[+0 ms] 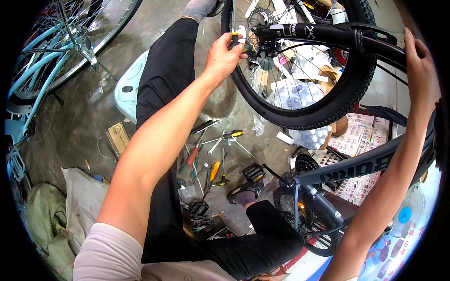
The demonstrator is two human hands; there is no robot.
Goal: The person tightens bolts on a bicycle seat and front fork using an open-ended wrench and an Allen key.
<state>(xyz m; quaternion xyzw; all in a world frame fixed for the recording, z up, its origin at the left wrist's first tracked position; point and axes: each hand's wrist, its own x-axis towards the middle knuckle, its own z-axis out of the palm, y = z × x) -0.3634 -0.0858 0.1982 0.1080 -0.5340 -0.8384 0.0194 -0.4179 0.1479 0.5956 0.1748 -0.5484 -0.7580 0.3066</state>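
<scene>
Just left of the brake caliper, the left hand has its fingers curled round a yellow-and-black tool, one end of it standing up in view, another pointing right at the caliper, just beyond the fingertips. From there the fork runs rightward, its long axis crossing the wheel and dipping slightly toward the right hand at its far end; whether those fingers grip or only rest I cannot tell. Of the two, the left hand is nearer the caliper, the right well apart from it
</scene>
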